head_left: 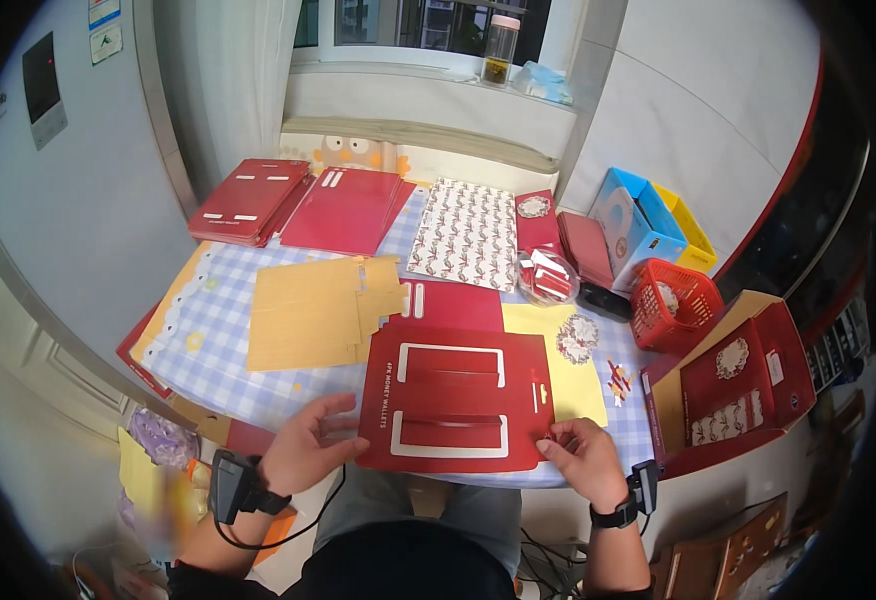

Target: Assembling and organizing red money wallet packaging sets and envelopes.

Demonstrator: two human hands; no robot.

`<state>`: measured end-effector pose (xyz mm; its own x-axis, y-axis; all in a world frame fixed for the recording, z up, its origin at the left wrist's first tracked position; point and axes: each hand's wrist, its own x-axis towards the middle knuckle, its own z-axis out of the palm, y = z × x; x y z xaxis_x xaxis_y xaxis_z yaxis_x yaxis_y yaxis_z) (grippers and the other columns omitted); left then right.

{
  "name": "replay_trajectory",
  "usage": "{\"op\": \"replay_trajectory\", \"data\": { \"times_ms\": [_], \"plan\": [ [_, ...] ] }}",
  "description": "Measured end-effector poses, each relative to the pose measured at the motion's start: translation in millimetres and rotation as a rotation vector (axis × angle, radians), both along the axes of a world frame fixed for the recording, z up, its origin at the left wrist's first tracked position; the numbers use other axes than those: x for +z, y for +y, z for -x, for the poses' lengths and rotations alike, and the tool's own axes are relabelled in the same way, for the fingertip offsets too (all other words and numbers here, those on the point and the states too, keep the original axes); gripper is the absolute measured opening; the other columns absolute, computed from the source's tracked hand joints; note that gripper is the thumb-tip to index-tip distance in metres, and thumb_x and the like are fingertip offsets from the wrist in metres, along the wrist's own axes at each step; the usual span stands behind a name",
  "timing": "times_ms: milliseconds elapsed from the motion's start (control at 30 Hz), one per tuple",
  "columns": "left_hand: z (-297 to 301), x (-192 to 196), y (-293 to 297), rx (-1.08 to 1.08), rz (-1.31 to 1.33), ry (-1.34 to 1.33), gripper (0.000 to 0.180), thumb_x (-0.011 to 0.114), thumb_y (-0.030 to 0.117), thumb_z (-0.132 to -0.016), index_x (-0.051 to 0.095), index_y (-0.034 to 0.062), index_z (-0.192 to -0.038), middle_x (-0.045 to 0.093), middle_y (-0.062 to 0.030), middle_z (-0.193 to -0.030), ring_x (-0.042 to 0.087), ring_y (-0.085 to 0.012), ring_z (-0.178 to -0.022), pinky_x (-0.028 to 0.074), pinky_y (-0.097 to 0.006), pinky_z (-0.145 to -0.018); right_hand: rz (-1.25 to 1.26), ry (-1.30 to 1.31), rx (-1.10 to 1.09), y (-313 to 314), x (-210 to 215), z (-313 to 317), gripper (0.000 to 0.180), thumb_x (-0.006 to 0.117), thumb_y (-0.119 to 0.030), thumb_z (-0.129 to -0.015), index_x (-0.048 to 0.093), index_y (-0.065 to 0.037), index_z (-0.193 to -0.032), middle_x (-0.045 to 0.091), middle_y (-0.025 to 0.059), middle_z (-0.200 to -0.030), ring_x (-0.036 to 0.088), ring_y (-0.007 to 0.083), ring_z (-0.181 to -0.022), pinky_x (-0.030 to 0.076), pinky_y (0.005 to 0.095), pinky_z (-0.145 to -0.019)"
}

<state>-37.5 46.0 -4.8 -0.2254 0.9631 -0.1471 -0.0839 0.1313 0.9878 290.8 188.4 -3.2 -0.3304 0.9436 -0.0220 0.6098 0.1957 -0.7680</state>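
Observation:
A red backing card (453, 400) with two white bracket-shaped marks around cut slots and a small hanging hole lies at the table's near edge. At its lower right corner my right hand (583, 460) grips it between thumb and fingers. My left hand (308, 445) is beside the left edge, fingers apart, with the thumb touching the lower left corner. Under the card's far side, another red card (458, 305) and a yellow sheet (583, 390) stick out. A round patterned paper piece (577, 338) rests on the yellow sheet.
Red card stacks (248, 205) and brown cardboard (303, 315) lie left of a patterned sheet (463, 235). To the right stand a clear round container (546, 278), a red basket (676, 305), a blue box (638, 225) and an open carton (733, 385) of cards.

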Motion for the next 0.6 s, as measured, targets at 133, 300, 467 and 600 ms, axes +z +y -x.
{"op": "replay_trajectory", "data": {
  "times_ms": [133, 300, 467, 600],
  "plan": [
    [-12.7, 4.6, -9.9, 0.066, -0.027, -0.125, 0.067, 0.067, 0.000, -0.080, 0.029, -0.0051, -0.135, 0.041, -0.0173, -0.133, 0.048, -0.0249, -0.117, 0.050, -0.033, -0.089, -0.048, -0.032, -0.022, -7.3, 1.1, 11.1, 0.031, 0.078, -0.012, -0.071, 0.061, 0.004, -0.091, 0.054, 0.0049, -0.078, 0.051, 0.0102, -0.064, 0.044, 0.0243, -0.058],
    [-17.0, 4.8, -6.0, 0.131, 0.011, -0.319, 0.066, 0.065, -0.005, -0.079, 0.030, -0.0033, -0.135, 0.042, -0.0183, -0.131, 0.053, -0.0255, -0.110, 0.051, -0.034, -0.086, -0.078, -0.002, -0.062, -8.7, 2.7, 8.6, 0.044, 0.080, -0.017, -0.069, 0.060, 0.005, -0.101, 0.056, 0.0100, -0.081, 0.056, 0.0163, -0.063, 0.048, 0.0288, -0.058],
    [-24.6, -1.8, 3.7, 0.102, -0.026, -0.501, 0.064, 0.062, -0.010, -0.078, 0.033, -0.0007, -0.134, 0.051, -0.0157, -0.121, 0.059, -0.0221, -0.100, 0.053, -0.032, -0.081, -0.108, -0.032, -0.055, -5.8, -0.5, 7.8, 0.047, 0.079, -0.015, -0.069, 0.059, 0.007, -0.106, 0.056, 0.0091, -0.080, 0.056, 0.0148, -0.063, 0.048, 0.0276, -0.057],
    [-36.3, 0.5, 10.5, -0.003, -0.187, -0.162, 0.050, 0.059, -0.010, -0.080, 0.042, -0.0003, -0.126, 0.061, -0.0112, -0.106, 0.061, -0.0161, -0.094, 0.052, -0.028, -0.077, -0.043, 0.134, -0.063, -1.7, -13.0, 1.2, 0.045, 0.078, -0.014, -0.071, 0.060, 0.006, -0.107, 0.055, 0.0064, -0.078, 0.054, 0.0117, -0.064, 0.047, 0.0255, -0.057]
  ]
}}
